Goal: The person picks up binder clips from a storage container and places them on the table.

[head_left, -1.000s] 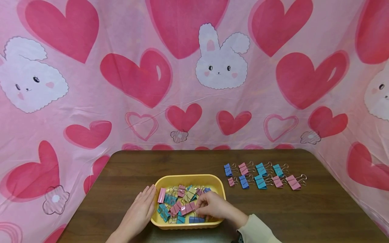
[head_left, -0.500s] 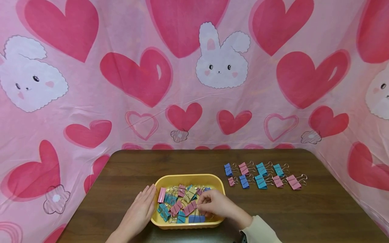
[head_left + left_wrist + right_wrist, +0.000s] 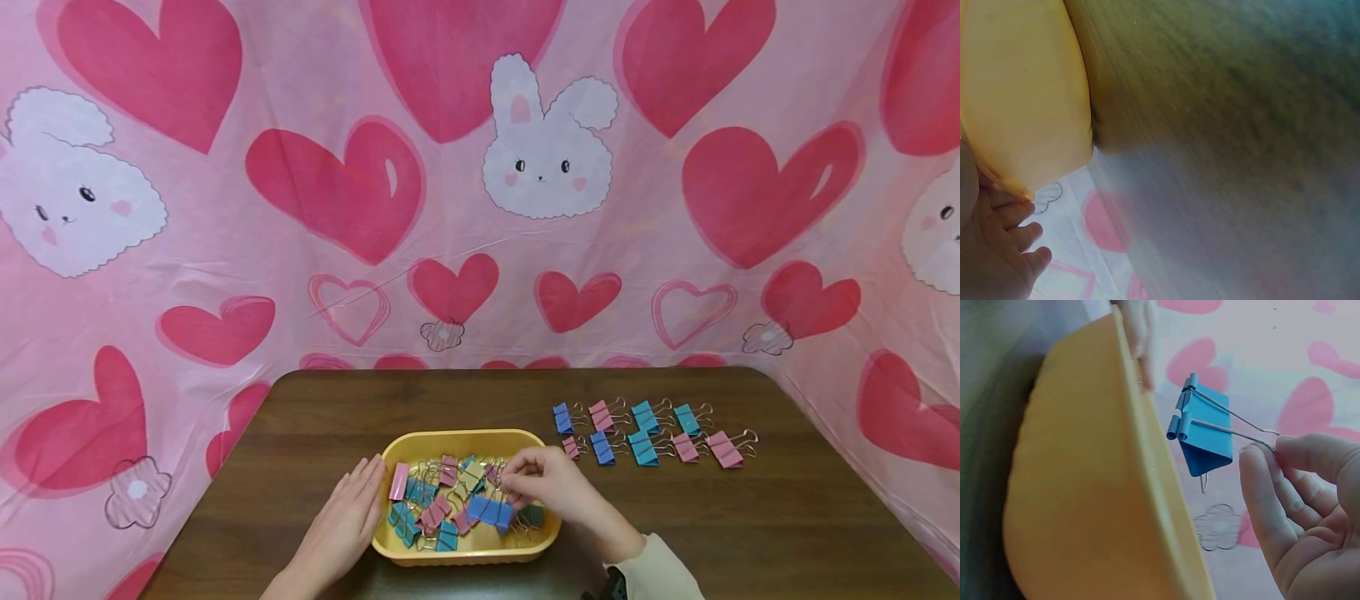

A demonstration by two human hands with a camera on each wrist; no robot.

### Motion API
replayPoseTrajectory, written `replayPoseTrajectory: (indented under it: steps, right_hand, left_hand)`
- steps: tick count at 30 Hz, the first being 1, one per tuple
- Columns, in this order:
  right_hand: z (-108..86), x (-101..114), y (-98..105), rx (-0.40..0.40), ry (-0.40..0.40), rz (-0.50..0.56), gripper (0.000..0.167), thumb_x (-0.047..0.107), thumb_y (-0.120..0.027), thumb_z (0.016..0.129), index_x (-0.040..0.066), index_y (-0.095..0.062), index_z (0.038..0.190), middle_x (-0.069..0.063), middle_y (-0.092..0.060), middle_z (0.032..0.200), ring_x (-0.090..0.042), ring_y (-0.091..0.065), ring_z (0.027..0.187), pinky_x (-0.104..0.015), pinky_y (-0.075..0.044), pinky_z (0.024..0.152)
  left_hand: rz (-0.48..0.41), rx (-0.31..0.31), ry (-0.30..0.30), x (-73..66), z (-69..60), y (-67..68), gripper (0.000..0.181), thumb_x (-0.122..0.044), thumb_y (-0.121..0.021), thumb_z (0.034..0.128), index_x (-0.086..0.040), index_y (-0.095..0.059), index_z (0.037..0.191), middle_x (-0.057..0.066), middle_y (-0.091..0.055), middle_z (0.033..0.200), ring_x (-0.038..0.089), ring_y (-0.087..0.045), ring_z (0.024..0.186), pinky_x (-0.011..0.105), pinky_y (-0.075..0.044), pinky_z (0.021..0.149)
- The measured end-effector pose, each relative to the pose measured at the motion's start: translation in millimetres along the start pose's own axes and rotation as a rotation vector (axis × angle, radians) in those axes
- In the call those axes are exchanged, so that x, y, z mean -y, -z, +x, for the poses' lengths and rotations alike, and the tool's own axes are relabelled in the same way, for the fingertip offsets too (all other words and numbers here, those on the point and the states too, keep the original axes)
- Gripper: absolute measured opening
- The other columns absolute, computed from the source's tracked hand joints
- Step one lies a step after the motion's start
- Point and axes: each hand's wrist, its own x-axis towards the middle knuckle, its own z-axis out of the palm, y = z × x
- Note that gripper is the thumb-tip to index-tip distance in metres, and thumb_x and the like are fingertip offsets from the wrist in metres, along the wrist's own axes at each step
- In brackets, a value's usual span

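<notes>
My right hand (image 3: 551, 483) is over the right part of the yellow tray (image 3: 465, 559), pinching a blue binder clip (image 3: 491, 512) by its wire handle. The right wrist view shows the clip (image 3: 1209, 428) hanging from thumb and fingertips of the hand (image 3: 1310, 512), above the tray's rim (image 3: 1147, 469). Against the tray's left side rests my left hand (image 3: 337, 521), its fingers straight; the left wrist view shows this hand (image 3: 997, 244) at the tray (image 3: 1029, 94). Pink, teal and yellow clips lie jumbled in the tray, among them a pink one (image 3: 399, 482).
Right of the tray, several binder clips lie on the brown table (image 3: 675, 533) in two rows, including a small pink one (image 3: 571, 448) and a large pink one (image 3: 724, 450). A pink cloth with hearts and rabbits (image 3: 547, 167) hangs behind the table.
The blue clip has been lifted from the tray's front by my right hand, which has moved up and slightly right. A pink clip has shifted down beneath it. My left hand has stayed put.
</notes>
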Motion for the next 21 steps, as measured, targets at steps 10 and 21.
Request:
replayPoseTrajectory:
  steps: [10, 21]
  right_hand:
    - [-9.7, 8, 27, -0.214, -0.01, 0.114, 0.027, 0.007, -0.06, 0.089, -0.019, -0.053, 0.095, -0.019, -0.064, 0.081, -0.017, -0.064, 0.069, -0.034, -0.055, 0.066]
    - [-25.2, 1, 57, -0.5, 0.027, 0.234, 0.017, 0.001, -0.058, 0.089, -0.014, -0.055, 0.093, -0.013, -0.066, 0.078, -0.02, -0.066, 0.07, -0.036, -0.055, 0.067]
  left_hand:
    - [-0.013, 0.011, 0.004, -0.3, 0.9, 1.0, 0.043, -0.009, -0.057, 0.087, 0.008, -0.051, 0.126, 0.018, -0.047, 0.133, 0.033, -0.041, 0.124, 0.034, -0.017, 0.109]
    - [-0.014, 0.009, 0.006, -0.7, 1.1, 1.7, 0.043, -0.009, -0.056, 0.0875, 0.007, -0.051, 0.127, 0.018, -0.047, 0.133, 0.033, -0.041, 0.124, 0.048, -0.031, 0.1]
